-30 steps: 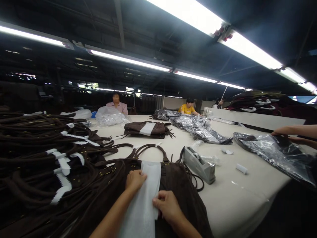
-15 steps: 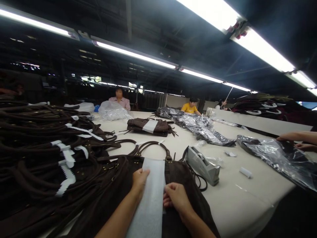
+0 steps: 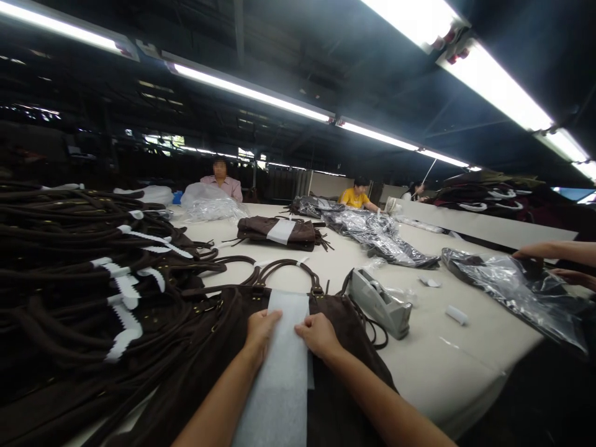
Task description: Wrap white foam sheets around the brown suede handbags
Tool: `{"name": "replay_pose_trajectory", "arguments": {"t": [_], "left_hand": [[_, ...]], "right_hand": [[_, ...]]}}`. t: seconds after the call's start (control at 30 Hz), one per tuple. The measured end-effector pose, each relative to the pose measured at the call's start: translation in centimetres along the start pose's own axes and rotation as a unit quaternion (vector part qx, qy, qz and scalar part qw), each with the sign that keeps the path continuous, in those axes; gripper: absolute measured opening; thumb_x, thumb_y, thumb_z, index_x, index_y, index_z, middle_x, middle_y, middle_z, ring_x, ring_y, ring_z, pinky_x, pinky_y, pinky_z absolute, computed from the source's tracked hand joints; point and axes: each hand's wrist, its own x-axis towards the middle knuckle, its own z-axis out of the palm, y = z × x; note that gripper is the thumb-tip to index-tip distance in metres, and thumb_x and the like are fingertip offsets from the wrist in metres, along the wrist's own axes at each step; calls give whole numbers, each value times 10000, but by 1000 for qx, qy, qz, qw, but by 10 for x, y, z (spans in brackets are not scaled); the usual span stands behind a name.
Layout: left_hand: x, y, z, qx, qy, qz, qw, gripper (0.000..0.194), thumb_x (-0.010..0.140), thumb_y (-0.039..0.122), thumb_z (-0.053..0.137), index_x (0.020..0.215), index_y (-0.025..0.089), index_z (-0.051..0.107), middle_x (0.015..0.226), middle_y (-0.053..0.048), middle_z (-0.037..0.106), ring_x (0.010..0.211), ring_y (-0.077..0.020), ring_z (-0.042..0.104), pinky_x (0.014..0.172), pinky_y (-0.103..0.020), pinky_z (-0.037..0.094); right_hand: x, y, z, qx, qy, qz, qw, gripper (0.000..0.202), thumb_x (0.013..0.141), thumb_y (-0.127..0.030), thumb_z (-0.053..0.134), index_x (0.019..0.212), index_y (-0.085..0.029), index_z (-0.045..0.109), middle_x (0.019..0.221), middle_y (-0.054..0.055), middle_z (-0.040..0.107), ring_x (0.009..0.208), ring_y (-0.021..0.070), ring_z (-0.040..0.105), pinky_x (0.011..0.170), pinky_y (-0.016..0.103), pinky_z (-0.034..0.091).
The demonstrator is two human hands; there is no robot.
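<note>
A broad pale table (image 3: 447, 366) is seen under long fluorescent tubes (image 3: 251, 93) hung from a dark ceiling, in a large, dim workroom. The left hand (image 3: 261, 328) is laid on the left edge of a white strip (image 3: 284, 372), its grip narrow, fingers curled down on the strip rather than closed round it. The right hand (image 3: 318, 333) is pressed on the strip's right edge, just beside the left, its grip likewise narrow and flat. The strip is laid lengthwise over a brown bag (image 3: 339, 347), which lies directly beneath both hands, with its handles (image 3: 286, 271) arched just beyond the fingertips. Left of the left hand a heap of brown bags (image 3: 69, 279) with white wraps on the straps is piled. A grey tape dispenser (image 3: 379, 303) stands near, to the right of the right hand. Further beyond the hands a folded bag (image 3: 279, 231) with a white band is seen, and bags in clear plastic (image 3: 382, 239). At the far right another person's hands (image 3: 540, 257) rest on a plastic-wrapped bag (image 3: 512, 288). Two more people are seated at the table's far side. No writing or label can be read
</note>
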Motion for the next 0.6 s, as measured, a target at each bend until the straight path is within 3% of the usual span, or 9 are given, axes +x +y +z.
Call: {"name": "replay_pose_trajectory", "arguments": {"t": [0.17,0.33,0.6], "left_hand": [[1,8,-10,25,3,-5,1000,211,891,318,596,829,119,620,716,20,622,600,-90,583,579,-242,503],[7,-1,-6,64,39,14,997,175,881,297,611,864,122,614,797,8,625,665,-100,589,610,-252,514],[11,-9,-2,98,65,31,993,178,876,302,618,882,124,608,825,1,621,700,-109,594,634,-267,523]], "right_hand": [[-14,-8,3,-105,55,-33,992,193,797,-310,644,647,-197,688,694,31,689,702,163,611,597,257,316],[-34,-2,17,-144,147,-62,977,205,868,-324,593,727,-209,689,821,48,707,889,196,611,724,270,360],[-18,-6,-4,-94,73,14,993,159,798,-343,665,711,-211,679,784,30,673,773,177,619,648,269,341]]}}
